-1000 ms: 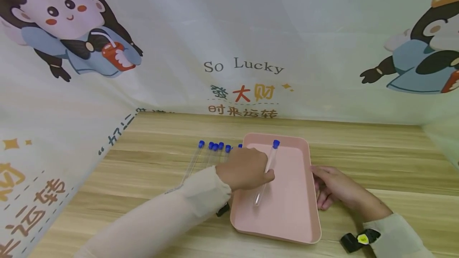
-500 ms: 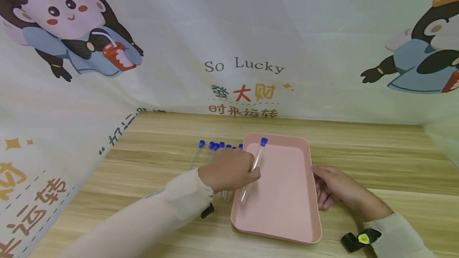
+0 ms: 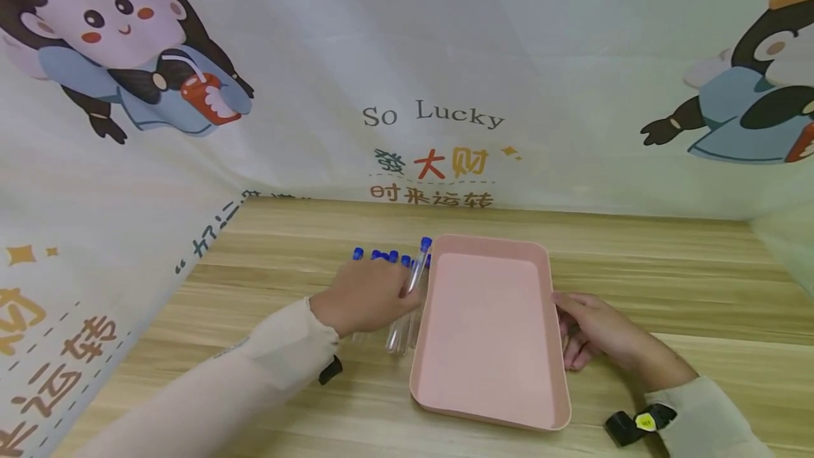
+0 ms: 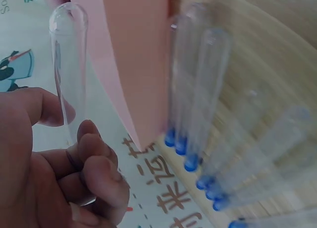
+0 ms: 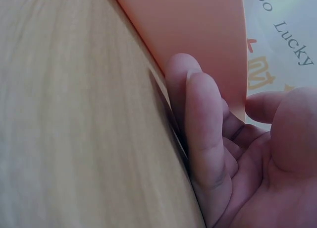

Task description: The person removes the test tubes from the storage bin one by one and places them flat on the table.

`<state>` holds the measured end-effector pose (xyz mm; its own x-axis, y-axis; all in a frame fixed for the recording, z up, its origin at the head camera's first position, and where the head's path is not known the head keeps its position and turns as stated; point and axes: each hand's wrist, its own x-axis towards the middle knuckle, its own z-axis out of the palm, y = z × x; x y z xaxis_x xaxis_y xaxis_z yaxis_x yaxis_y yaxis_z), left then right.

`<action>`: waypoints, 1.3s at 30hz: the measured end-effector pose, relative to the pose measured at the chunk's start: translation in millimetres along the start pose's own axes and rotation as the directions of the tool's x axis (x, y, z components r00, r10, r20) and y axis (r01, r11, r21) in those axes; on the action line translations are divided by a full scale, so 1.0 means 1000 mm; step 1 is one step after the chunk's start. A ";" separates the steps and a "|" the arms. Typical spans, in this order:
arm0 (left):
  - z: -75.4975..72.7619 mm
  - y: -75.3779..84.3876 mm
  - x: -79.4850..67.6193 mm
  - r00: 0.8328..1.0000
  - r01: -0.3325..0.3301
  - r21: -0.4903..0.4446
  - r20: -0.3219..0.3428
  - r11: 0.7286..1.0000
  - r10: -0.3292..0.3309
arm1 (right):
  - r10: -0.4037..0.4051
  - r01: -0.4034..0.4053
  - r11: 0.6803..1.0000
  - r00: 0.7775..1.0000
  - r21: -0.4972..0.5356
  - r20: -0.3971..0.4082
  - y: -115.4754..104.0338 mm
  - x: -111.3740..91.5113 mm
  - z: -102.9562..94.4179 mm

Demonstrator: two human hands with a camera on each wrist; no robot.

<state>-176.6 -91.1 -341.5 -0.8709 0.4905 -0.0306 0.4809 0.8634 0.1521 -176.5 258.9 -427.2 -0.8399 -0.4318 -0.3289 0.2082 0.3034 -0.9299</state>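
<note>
My left hand (image 3: 365,295) pinches a clear test tube (image 3: 417,271) with a blue cap, tilted cap end up, just left of the pink tray (image 3: 490,331). In the left wrist view, the rounded end of this test tube (image 4: 68,44) rises beyond the thumb and fingers; its cap is hidden there. Several more blue-capped test tubes (image 4: 210,84) lie side by side along the tray's left side, partly covered by the left hand in the head view. My right hand (image 3: 600,331) holds the tray's right side, its thumb at the rim and its bent fingers low against the outer wall (image 5: 203,29).
The wooden tabletop (image 3: 636,253) meets a pale printed backdrop (image 3: 432,55) at the back and left. A black strap piece with a yellow label (image 3: 644,423) sits at the right wrist, and a dark piece (image 3: 331,371) hangs under the left cuff.
My left hand has moved left with the test tube, from over the tray to beside the other tubes. The right hand and the tray have stayed in place.
</note>
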 end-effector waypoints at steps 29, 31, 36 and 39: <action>-0.005 -0.081 -0.023 0.977 0.201 -0.017 0.081 0.979 -0.199 | 0.005 -0.005 1.000 1.000 0.002 0.005 -0.003 0.000 0.000; -0.004 -0.085 -0.023 0.974 0.214 -0.013 0.086 0.977 -0.212 | 0.006 -0.006 1.000 1.000 0.002 0.005 -0.003 -0.001 0.000; 0.000 -0.098 -0.023 0.963 0.253 -0.019 0.104 0.967 -0.250 | 0.011 -0.011 1.000 1.000 0.006 0.006 -0.002 0.000 -0.001; 0.003 -0.106 -0.023 0.953 0.283 -0.028 0.120 0.959 -0.277 | 0.010 -0.010 1.000 1.000 0.005 0.006 -0.002 0.000 -0.001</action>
<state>-207.0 -193.5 -360.1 -0.9516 0.2421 -0.1894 0.2122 0.9632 0.1650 -177.0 259.0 -425.4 -0.8349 -0.4334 -0.3394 0.2191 0.3040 -0.9272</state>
